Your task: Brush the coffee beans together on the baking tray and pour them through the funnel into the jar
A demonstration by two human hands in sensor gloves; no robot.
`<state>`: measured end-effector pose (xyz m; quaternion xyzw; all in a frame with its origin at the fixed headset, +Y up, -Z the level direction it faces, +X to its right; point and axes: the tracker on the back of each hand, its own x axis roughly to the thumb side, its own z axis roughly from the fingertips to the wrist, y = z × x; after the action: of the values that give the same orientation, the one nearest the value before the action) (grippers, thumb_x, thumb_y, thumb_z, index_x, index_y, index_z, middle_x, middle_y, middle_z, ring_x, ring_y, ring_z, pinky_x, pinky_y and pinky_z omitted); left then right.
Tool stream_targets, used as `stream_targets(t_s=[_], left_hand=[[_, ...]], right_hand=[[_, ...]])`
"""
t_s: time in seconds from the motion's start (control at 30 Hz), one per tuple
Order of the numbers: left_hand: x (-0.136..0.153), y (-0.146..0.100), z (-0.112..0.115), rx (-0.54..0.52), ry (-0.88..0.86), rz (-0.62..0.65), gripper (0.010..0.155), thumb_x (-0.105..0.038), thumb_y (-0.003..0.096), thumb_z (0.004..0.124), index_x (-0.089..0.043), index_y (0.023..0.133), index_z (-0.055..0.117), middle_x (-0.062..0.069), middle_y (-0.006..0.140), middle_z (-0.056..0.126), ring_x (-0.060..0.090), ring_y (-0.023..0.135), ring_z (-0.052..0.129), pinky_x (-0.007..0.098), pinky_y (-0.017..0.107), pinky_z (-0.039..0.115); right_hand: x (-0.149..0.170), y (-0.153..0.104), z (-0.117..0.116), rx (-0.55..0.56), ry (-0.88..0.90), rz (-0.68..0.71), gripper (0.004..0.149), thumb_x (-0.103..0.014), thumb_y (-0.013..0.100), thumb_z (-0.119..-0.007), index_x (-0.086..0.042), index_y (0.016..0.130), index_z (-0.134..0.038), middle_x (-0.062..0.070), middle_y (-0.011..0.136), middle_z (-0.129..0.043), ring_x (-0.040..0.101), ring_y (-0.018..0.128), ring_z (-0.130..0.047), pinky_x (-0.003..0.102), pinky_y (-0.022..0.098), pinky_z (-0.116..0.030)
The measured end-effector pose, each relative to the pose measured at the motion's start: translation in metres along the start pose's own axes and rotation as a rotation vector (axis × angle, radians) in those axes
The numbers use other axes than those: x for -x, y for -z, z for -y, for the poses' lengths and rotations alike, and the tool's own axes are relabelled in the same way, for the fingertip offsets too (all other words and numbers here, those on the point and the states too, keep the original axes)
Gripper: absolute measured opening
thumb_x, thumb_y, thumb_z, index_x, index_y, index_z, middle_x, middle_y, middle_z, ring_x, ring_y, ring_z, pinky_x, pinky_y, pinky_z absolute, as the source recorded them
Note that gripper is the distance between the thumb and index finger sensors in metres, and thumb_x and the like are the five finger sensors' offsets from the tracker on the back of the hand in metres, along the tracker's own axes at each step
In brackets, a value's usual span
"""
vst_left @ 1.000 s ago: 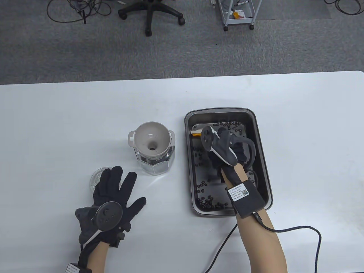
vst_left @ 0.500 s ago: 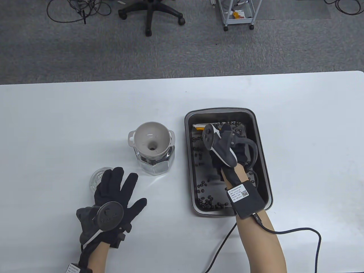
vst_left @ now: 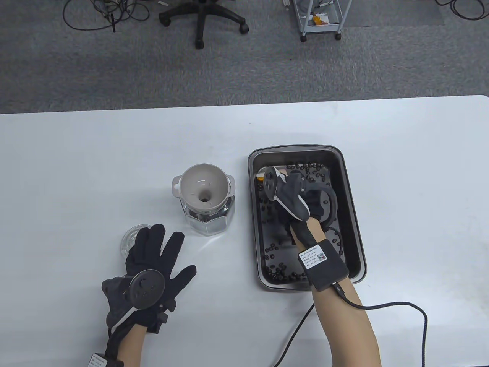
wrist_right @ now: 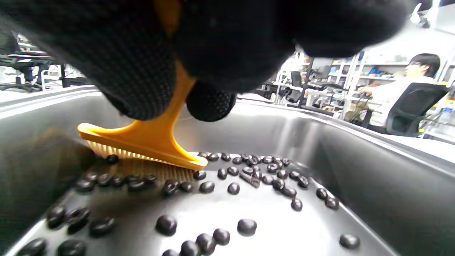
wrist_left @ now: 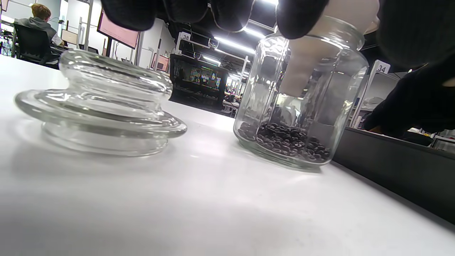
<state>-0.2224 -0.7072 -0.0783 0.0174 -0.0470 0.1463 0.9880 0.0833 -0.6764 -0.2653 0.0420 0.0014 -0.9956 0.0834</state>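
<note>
Gripping the orange brush [wrist_right: 149, 138], the right hand [vst_left: 301, 198] presses its bristles among coffee beans [wrist_right: 245, 174] inside the baking tray [vst_left: 351, 214]; the left hand [vst_left: 153, 263] lies flat, fingers spread, beside the glass lid [wrist_left: 96, 106].

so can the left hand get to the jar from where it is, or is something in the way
Probably yes. The left hand lies flat and open on the table, holding nothing. The jar stands just beyond its fingers with bare table between. The glass lid sits off to the side, not in that path.
</note>
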Motion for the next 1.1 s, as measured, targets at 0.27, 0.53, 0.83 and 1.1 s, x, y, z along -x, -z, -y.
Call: stream_targets(t_s=[0.27,0.53,0.83,1.1], left_hand=[[0.0,0.0,0.0,-0.002,0.005,0.003,0.083,-0.079,0.0409,0.077,-0.048,0.111,0.045,0.004,0.126,0.038,0.042,0.116,0.036,0.063,0.08,0.05],[-0.001,0.001,0.002,0.009,0.013,0.004,0.083,-0.079,0.0409,0.077,-0.048,0.111,0.045,0.004,0.126,0.038,0.042,0.116,0.036,0.063,0.08,0.05],[0.001,-0.001,0.001,0.003,0.018,0.001,0.083,-0.079,0.0409,0.077,-0.047,0.111,0.045,0.004,0.126,0.038,0.042,0.116,0.036,0.063,0.08,0.05],[0.0,-0.001,0.002,0.012,0.036,0.003,0.083,-0.079,0.0409,0.077,-0.048,0.111,0.044,0.004,0.126,0.038,0.042,0.116,0.036,0.063,0.08,0.05]], right_hand=[[0.013,-0.025,0.001,-0.053,0.022,0.032,0.033,-0.047,0.037,-0.095,-0.042,0.069,-0.098,-0.008,0.071,-0.106,0.002,0.023,-0.097,0.028,0.018,-0.09],[0.022,-0.057,0.0,-0.075,0.034,0.071,0.033,-0.047,0.037,-0.095,-0.041,0.069,-0.098,-0.007,0.071,-0.106,0.003,0.022,-0.097,0.028,0.018,-0.09],[0.034,-0.09,-0.001,-0.112,0.045,0.101,0.033,-0.047,0.037,-0.095,-0.041,0.07,-0.098,-0.007,0.071,-0.107,0.003,0.022,-0.097,0.028,0.018,-0.09],[0.041,-0.119,0.0,-0.156,0.041,0.128,0.034,-0.047,0.037,-0.096,-0.041,0.07,-0.097,-0.007,0.071,-0.108,0.003,0.021,-0.097,0.029,0.017,-0.09]])
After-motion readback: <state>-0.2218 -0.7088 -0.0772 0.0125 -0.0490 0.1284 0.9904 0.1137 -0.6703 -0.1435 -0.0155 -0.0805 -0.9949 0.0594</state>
